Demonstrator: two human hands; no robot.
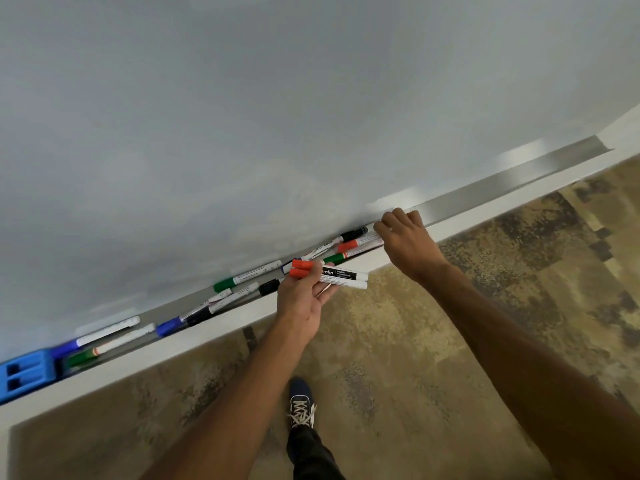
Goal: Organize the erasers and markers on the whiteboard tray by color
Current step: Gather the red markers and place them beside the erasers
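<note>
My left hand holds two red-capped markers side by side just in front of the tray's white front edge. My right hand reaches over the tray, fingers curled onto the barrel end of a third red-capped marker lying in the tray. Green-capped markers, black-capped markers and blue-capped markers lie mixed along the tray. A blue eraser sits at the tray's far left end.
The whiteboard rises behind the tray. The tray's right stretch is bare metal. Below is mottled brown carpet, with my dark shoe on it.
</note>
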